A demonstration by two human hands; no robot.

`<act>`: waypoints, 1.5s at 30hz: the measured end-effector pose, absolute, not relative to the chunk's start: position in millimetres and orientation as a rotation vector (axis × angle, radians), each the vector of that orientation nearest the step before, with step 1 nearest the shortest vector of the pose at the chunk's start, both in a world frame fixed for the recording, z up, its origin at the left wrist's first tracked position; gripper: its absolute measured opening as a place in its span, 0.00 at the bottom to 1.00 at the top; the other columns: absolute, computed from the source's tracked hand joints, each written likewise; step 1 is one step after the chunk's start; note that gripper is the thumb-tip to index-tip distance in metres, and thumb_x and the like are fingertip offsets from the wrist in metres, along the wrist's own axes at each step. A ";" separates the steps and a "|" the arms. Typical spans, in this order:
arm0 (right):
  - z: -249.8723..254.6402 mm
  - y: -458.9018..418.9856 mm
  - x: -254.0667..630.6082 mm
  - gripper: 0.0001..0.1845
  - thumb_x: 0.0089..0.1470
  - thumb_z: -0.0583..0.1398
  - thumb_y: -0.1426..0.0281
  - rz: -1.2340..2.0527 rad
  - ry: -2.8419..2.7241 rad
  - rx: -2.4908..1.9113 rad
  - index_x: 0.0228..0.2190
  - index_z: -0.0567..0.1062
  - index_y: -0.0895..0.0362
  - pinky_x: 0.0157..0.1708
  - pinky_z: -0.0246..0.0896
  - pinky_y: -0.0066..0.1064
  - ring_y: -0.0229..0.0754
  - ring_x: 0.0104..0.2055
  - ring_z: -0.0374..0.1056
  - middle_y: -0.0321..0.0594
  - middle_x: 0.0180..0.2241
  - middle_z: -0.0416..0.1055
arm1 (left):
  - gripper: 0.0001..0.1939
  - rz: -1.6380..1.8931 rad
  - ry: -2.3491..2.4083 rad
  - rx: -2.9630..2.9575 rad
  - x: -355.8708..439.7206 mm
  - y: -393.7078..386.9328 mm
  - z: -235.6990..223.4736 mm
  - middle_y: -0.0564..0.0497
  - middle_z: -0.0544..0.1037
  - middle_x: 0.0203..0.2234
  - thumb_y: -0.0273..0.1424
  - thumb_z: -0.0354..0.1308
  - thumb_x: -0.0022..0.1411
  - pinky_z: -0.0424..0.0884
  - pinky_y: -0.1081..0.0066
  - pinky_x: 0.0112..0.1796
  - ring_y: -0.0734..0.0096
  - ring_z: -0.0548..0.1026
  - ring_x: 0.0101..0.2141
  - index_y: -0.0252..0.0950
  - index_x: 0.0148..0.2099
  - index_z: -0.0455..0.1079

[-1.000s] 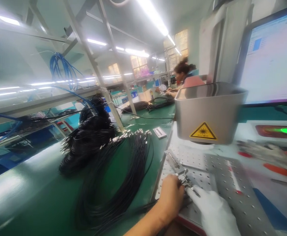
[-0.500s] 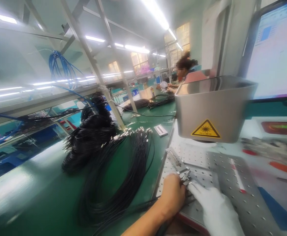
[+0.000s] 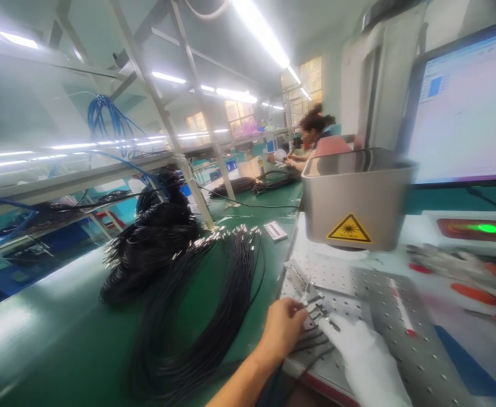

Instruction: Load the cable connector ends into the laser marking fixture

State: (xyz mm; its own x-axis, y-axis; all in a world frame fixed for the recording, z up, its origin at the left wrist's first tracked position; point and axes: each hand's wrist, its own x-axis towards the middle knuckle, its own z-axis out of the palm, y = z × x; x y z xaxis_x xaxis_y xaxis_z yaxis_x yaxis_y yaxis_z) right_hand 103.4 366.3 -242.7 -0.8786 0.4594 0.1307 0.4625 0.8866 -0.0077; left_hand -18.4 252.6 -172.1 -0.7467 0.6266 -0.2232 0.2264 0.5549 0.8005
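My bare left hand [image 3: 285, 325] is closed, its thumb and fingertips pinched at the left side of a small metal fixture [image 3: 311, 294]. What sits inside that pinch is hidden. My right hand [image 3: 364, 350] wears a white glove, with its fingertips closed on a metal cable connector [image 3: 322, 310] at the fixture's near end. Black cables [image 3: 313, 342] trail from the connectors between both hands, over the edge of a perforated metal plate [image 3: 349, 308]. To the left, a big looped bundle of black cables [image 3: 231, 299] with silvery ends lies on the green table [image 3: 61, 339].
A grey metal housing [image 3: 353, 198] with a laser warning sign overhangs the plate. Right of it are a monitor [image 3: 464, 107], red-handled tools [image 3: 464, 277] and a red-and-white stick [image 3: 402, 308]. Coiled cables [image 3: 154, 237] stand by a frame post. A co-worker [image 3: 315, 135] sits farther back.
My left hand has shifted left and slightly apart from the gloved hand, showing more of the connectors and cables between them. The view has turned slightly right.
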 end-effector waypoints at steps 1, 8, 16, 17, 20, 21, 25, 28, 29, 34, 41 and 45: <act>-240.8 364.7 104.1 0.33 0.48 0.58 0.82 -0.079 -2.930 -0.713 0.51 0.76 0.39 0.26 0.53 0.29 0.38 0.28 0.67 0.39 0.44 0.74 | 0.03 1.115 2.274 0.646 -19.1 251.6 -173.4 0.58 0.67 0.19 0.27 0.55 0.59 0.56 0.73 0.29 0.75 0.65 0.25 0.33 0.36 0.69; -233.9 360.7 105.7 0.41 0.49 0.49 0.88 -0.295 -2.942 -0.653 0.51 0.76 0.34 0.31 0.67 0.31 0.43 0.34 0.72 0.26 0.52 0.72 | 0.05 0.930 2.394 0.816 -13.7 251.4 -174.9 0.57 0.67 0.21 0.23 0.55 0.53 0.54 0.73 0.30 0.76 0.63 0.27 0.35 0.26 0.66; -226.9 359.3 107.1 0.38 0.51 0.52 0.86 -0.247 -2.956 -0.722 0.50 0.76 0.34 0.33 0.69 0.31 0.44 0.35 0.73 0.32 0.52 0.73 | 0.10 0.507 2.584 0.992 -10.8 253.6 -169.8 0.46 0.81 0.31 0.29 0.53 0.59 0.52 0.68 0.30 0.68 0.74 0.33 0.35 0.33 0.76; -227.2 359.6 107.5 0.38 0.51 0.52 0.86 -0.262 -2.965 -0.699 0.51 0.76 0.34 0.32 0.69 0.32 0.44 0.35 0.72 0.30 0.53 0.72 | 0.10 0.464 2.592 1.010 -10.9 254.8 -169.4 0.45 0.81 0.32 0.28 0.52 0.59 0.52 0.68 0.30 0.67 0.75 0.33 0.35 0.33 0.76; -233.0 363.9 108.9 0.38 0.49 0.52 0.84 -0.239 -2.974 -0.589 0.53 0.75 0.36 0.32 0.71 0.33 0.43 0.34 0.71 0.28 0.58 0.67 | 0.11 0.382 2.602 1.033 -11.3 257.7 -167.9 0.44 0.82 0.35 0.28 0.52 0.59 0.54 0.68 0.30 0.65 0.77 0.37 0.36 0.35 0.77; -236.1 366.5 109.1 0.37 0.49 0.52 0.84 -0.201 -2.970 -0.564 0.53 0.75 0.37 0.32 0.71 0.34 0.42 0.33 0.70 0.29 0.59 0.66 | 0.11 0.364 2.599 1.029 -11.4 258.2 -167.2 0.44 0.82 0.36 0.29 0.53 0.59 0.55 0.68 0.31 0.65 0.78 0.38 0.36 0.36 0.77; -244.9 378.3 106.2 0.37 0.50 0.52 0.82 -0.070 -2.996 -0.507 0.54 0.74 0.38 0.30 0.71 0.32 0.40 0.32 0.69 0.28 0.60 0.64 | 0.12 0.332 2.584 1.014 -12.0 258.1 -165.1 0.43 0.82 0.38 0.31 0.53 0.61 0.58 0.69 0.33 0.64 0.78 0.39 0.35 0.39 0.78; -241.1 382.9 99.9 0.39 0.49 0.52 0.82 -0.095 -3.067 -0.452 0.57 0.71 0.39 0.33 0.70 0.35 0.44 0.35 0.70 0.30 0.59 0.66 | 0.12 0.349 2.572 1.010 -13.0 257.8 -166.0 0.43 0.82 0.37 0.30 0.53 0.60 0.60 0.70 0.33 0.64 0.77 0.38 0.35 0.39 0.78; -238.3 383.0 97.6 0.40 0.49 0.52 0.83 -0.098 -3.086 -0.438 0.58 0.70 0.39 0.34 0.70 0.36 0.45 0.36 0.70 0.32 0.57 0.68 | 0.12 0.354 2.564 1.006 -13.4 258.1 -167.0 0.44 0.82 0.37 0.30 0.53 0.60 0.60 0.70 0.33 0.65 0.77 0.38 0.35 0.39 0.78; -226.3 377.3 90.1 0.40 0.51 0.47 0.87 -0.081 -3.103 -0.471 0.57 0.72 0.43 0.43 0.69 0.39 0.49 0.45 0.70 0.40 0.54 0.70 | 0.11 0.420 2.541 1.014 -15.9 260.9 -173.0 0.45 0.81 0.32 0.28 0.54 0.58 0.58 0.70 0.32 0.68 0.75 0.34 0.33 0.36 0.78; -237.4 377.5 90.2 0.46 0.45 0.52 0.88 -0.030 -3.091 -0.466 0.60 0.68 0.37 0.50 0.67 0.43 0.53 0.52 0.69 0.37 0.59 0.66 | 0.11 0.794 2.437 0.831 -29.4 233.9 -171.1 0.50 0.77 0.31 0.26 0.54 0.59 0.61 0.73 0.34 0.71 0.72 0.33 0.31 0.43 0.75; -254.9 382.4 84.2 0.32 0.55 0.56 0.77 0.380 -2.929 -0.761 0.58 0.71 0.40 0.49 0.67 0.40 0.51 0.50 0.70 0.43 0.56 0.69 | 0.10 0.992 2.495 0.792 -33.5 225.2 -175.6 0.52 0.75 0.30 0.21 0.54 0.57 0.63 0.73 0.37 0.71 0.71 0.34 0.32 0.39 0.74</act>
State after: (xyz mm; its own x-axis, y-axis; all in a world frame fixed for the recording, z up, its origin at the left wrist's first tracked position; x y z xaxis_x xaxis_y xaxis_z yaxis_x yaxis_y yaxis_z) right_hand 84.2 382.4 -254.9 -0.8714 0.4899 0.0259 0.4671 0.8446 -0.2616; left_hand -33.5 225.2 -175.6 -0.7866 0.6086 -0.1042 0.3708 0.6006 0.7084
